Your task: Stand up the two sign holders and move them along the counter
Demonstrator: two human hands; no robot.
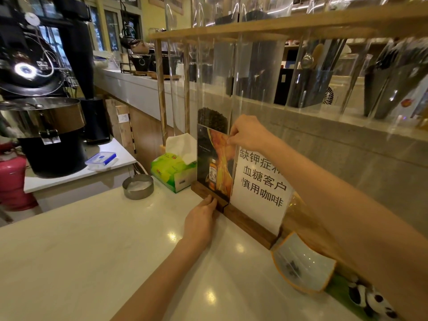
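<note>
On the white bench (92, 251), two sign holders stand upright, wooden bases end to end against the back wall: the dark poster sign holder (214, 158) on the left, the white notice sign holder (259, 188) on the right. My left hand (200, 222) rests fingertips on the dark holder's base, not gripping. My right hand (246, 133) pinches the top edges where the two panels meet. Crowding the left: green tissue box (172, 170), just beside the base; steel ashtray (138, 186) nearby. Right end: orange-rimmed dish (303, 267) touching the wooden base.
</note>
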